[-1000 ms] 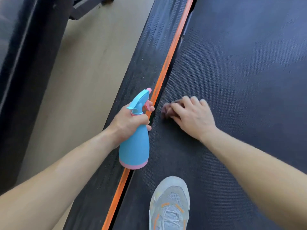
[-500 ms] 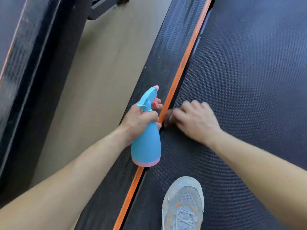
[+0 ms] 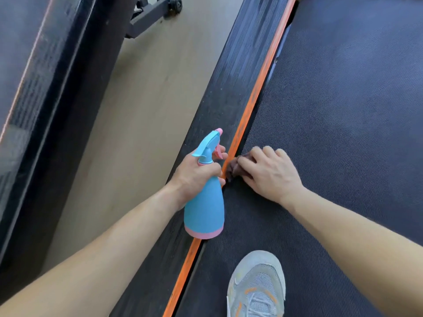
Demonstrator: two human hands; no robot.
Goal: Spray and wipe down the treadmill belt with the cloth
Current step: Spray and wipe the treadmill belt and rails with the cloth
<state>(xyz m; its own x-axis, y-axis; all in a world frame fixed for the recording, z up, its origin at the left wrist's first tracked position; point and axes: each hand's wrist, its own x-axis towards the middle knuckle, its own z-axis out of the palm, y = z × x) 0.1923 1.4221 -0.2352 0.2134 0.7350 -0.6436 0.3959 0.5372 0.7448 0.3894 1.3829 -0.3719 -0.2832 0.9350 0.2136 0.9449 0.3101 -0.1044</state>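
The dark textured treadmill belt (image 3: 343, 110) fills the right of the view. My left hand (image 3: 196, 175) grips the neck of a blue spray bottle (image 3: 204, 209) with a pink base and trigger, held above the side rail. My right hand (image 3: 270, 172) presses a small dark brown cloth (image 3: 233, 168) onto the belt's left edge, right beside the orange stripe (image 3: 258, 92). Most of the cloth is hidden under my curled fingers.
A black ribbed side rail (image 3: 233, 83) runs left of the orange stripe. Beige floor (image 3: 137, 133) lies beyond it, with another dark machine frame (image 3: 45, 110) at far left and a wheeled base (image 3: 160, 10) at top. My grey shoe (image 3: 258, 284) stands on the belt.
My right hand has slid the cloth left across the belt to its edge by the orange stripe. The bottle in my left hand has stayed close beside it.
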